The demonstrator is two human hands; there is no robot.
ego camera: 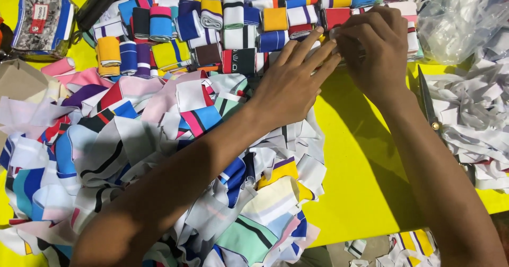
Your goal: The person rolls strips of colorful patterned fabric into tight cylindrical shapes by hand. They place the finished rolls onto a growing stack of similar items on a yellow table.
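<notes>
My left hand [294, 79] lies flat with fingers stretched out, pressing on a small pale fabric piece [334, 47] at the near edge of the rolled rows. My right hand [371, 47] is curled over the same piece, fingers pinching it; the piece is mostly hidden under both hands. Behind them stand rows of rolled striped fabric bands [233, 18] in blue, yellow, red and white. My left forearm crosses a big heap of loose striped fabric strips [132, 156] on the yellow table [360, 166].
Scissors [428, 105] lie right of my right wrist. A pile of white offcuts [472, 118] and a clear plastic bag [458, 18] sit at the right. A patterned box [42, 18] and a black object [98, 2] are far left.
</notes>
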